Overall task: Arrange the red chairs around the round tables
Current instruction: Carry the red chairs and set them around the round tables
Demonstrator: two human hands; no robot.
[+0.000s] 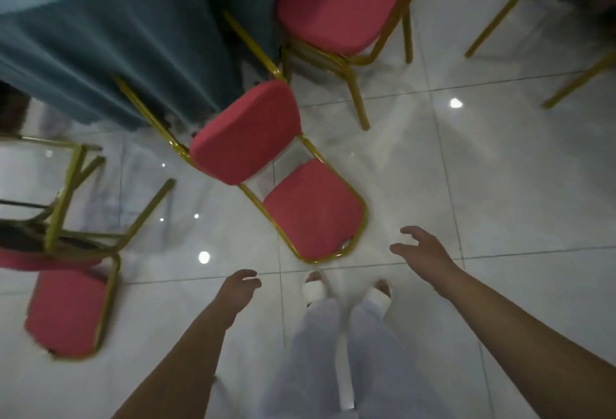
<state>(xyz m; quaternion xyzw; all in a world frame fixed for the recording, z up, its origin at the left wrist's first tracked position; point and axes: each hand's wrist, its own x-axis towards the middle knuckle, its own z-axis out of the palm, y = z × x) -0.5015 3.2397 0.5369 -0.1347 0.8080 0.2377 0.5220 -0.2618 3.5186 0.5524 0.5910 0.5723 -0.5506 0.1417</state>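
Note:
A red padded chair (283, 172) with a gold frame stands just in front of me, its front legs against the teal cloth of the round table (100, 29). My left hand (238, 288) hangs below the chair, fingers loosely curled and holding nothing. My right hand (421, 250) hovers just right of the chair's backrest with fingers spread, not touching it. A second red chair (340, 2) stands at the table further back. At the left, another red chair (66, 305) carries an upturned chair (66, 205) stacked on it.
A further gold-framed chair (566, 2) shows at the top right corner. The floor (500, 185) is glossy white tile with light reflections. My feet in white slippers (316, 288) stand right behind the near chair.

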